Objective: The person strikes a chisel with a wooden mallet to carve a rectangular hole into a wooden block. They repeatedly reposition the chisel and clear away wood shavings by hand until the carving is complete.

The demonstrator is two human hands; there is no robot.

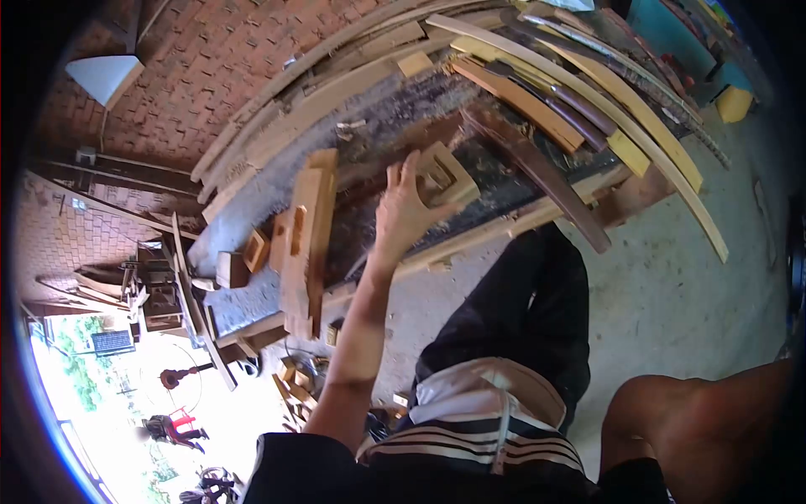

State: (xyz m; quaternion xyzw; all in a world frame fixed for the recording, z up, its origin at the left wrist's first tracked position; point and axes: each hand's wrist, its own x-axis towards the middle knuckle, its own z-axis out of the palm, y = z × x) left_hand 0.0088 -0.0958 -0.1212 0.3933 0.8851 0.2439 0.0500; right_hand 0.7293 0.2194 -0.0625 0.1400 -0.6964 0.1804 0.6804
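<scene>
My left hand reaches out over the workbench with its fingers along one side of a pale wooden block and its thumb along the near edge. A squarish recess is cut into the block's upper face. Left of this hand, a thick wooden beam with a slot cut in it lies across the bench edge. To the right, a long dark brown wooden piece slants over the near edge. My right arm is bent at the far right, its hand out of view.
Long curved strips and planks lie along the far side of the bench. Small wooden blocks sit at its left end. Offcuts are piled on the floor. Another person is far off in the bright area.
</scene>
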